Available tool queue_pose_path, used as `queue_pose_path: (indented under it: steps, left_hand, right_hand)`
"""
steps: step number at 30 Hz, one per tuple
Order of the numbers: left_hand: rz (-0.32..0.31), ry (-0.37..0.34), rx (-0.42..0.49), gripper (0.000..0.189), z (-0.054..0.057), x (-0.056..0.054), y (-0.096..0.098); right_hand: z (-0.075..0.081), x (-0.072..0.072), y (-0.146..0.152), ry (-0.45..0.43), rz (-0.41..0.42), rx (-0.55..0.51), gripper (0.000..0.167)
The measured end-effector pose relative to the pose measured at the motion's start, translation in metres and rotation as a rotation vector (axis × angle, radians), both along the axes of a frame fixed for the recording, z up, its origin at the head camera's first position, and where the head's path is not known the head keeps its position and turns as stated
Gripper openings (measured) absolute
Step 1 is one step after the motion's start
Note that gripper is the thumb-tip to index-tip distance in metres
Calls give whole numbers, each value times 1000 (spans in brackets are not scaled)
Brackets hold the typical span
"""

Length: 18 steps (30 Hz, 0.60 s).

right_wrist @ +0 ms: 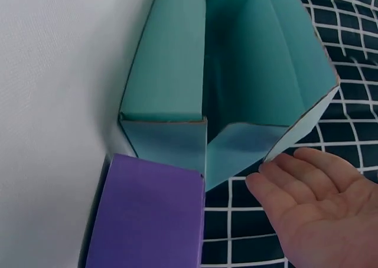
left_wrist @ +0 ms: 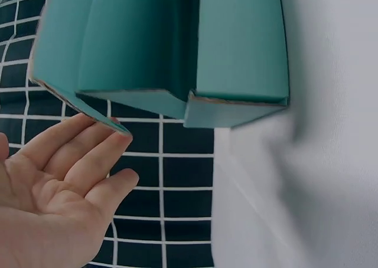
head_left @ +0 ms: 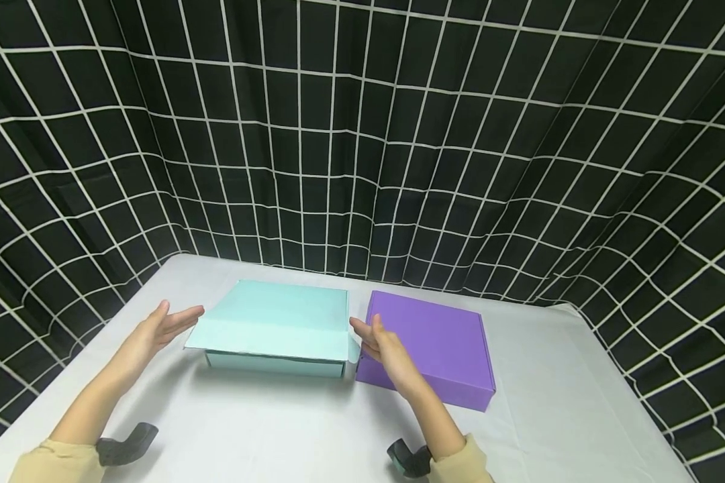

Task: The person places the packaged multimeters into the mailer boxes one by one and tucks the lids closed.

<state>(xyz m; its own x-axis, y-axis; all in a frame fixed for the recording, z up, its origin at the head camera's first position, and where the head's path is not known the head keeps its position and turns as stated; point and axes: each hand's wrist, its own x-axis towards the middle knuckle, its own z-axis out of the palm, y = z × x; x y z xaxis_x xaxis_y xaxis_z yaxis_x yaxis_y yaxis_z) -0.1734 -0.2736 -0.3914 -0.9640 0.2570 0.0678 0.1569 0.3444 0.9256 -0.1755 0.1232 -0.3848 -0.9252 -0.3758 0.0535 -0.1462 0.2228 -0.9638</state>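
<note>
A teal cardboard box [head_left: 278, 312] stands on the white table, its hinged lid tilted partly up with the front flap sticking out. My left hand [head_left: 163, 327] is at the flap's left end, fingers straight; in the left wrist view its fingertips [left_wrist: 121, 139] meet the side tab of the lid. At the other end is my right hand [head_left: 387, 345], palm turned inward, its fingers extended and touching or very near the right tab [right_wrist: 304, 123]. Neither hand curls round the box. The inside of the box is mostly in shadow.
A closed purple box [head_left: 435, 342] lies right beside the teal one, under my right hand and forearm. The white table [head_left: 266, 429] ends at a black curtain with a white grid [head_left: 314, 134] behind and at both sides. Dark wrist mounts [head_left: 127, 444] stick out from both wrists.
</note>
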Motion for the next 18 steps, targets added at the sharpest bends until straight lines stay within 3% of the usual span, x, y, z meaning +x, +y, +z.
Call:
queue_pose_path:
  steps: [7,18]
  left_hand:
    - [-25,2,-37,70,4,13,10]
    - [-36,-100,-23,69,-13,21,11]
  right_hand:
    - [-1,8,-3,3,26,37,70]
    - [-15,17,-3,-39,60,66,69]
